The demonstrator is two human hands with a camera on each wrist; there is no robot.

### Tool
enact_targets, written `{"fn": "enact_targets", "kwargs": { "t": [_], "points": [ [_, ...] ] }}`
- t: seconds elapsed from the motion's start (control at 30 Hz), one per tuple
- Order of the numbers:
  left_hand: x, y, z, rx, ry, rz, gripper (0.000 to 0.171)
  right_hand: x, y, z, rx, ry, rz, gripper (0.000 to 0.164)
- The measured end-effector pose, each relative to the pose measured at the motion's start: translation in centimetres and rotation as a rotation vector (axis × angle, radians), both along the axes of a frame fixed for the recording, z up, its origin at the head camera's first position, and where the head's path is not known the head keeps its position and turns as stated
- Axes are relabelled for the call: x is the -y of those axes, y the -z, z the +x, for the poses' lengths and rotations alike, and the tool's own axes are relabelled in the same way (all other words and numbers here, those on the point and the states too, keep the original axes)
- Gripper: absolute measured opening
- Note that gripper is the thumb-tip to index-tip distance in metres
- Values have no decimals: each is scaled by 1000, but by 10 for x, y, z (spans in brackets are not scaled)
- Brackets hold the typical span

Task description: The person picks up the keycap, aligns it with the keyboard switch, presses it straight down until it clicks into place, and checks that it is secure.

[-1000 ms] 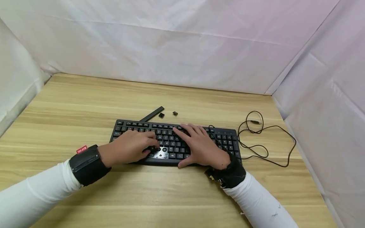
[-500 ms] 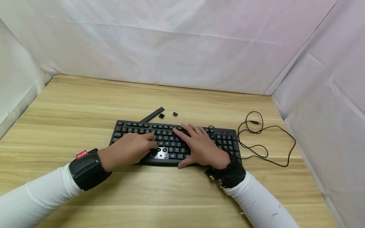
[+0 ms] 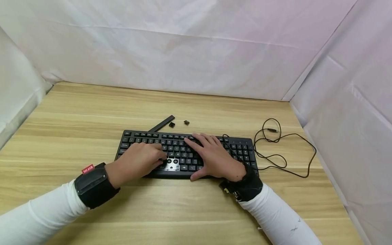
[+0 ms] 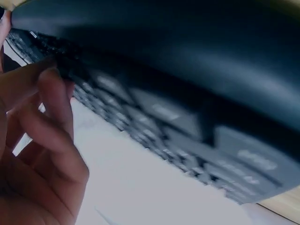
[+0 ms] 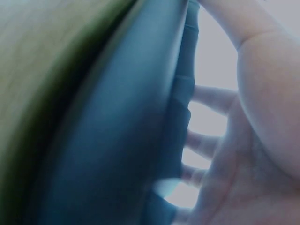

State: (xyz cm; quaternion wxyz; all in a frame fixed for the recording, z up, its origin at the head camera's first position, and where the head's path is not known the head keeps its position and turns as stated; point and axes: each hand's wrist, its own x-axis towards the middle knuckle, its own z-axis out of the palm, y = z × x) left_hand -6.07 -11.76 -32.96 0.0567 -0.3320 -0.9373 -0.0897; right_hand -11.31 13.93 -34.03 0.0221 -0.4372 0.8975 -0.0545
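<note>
A black keyboard point(image 3: 174, 174) lies on the wooden table, with a pale bare patch point(image 3: 172, 166) in its lower rows where two round key posts show. My left hand point(image 3: 137, 159) bends over the keys just left of this patch. In the left wrist view, thumb and curled fingers point(image 4: 54, 89) meet on a dark keycap at the keys; the fingertips hide most of it. Spread over the right half of the keyboard, my right hand point(image 3: 215, 158) rests with straight fingers on the keys and its thumb at the front edge.
Behind the keyboard lie a long black space bar point(image 3: 162, 123) and two loose keycaps point(image 3: 172, 125). To the right, the thin black cable loops on the table and ends in a USB plug point(image 3: 271, 130). White cloth walls point(image 3: 171, 61) enclose the table.
My left hand has shifted slightly left and tilted over its fingertips, so a second round post shows in the bare patch. The right hand keeps its place.
</note>
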Motion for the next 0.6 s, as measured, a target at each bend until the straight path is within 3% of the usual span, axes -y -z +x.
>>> {"fn": "enact_targets", "kwargs": {
  "t": [0.27,0.6],
  "points": [
    [-3,-3,-3,60,5,30,6,-1,0,-1,-10,4,8,117],
    [-5,4,-4,11,25,7,9,0,2,-1,-11,0,1,117]
  ]
}}
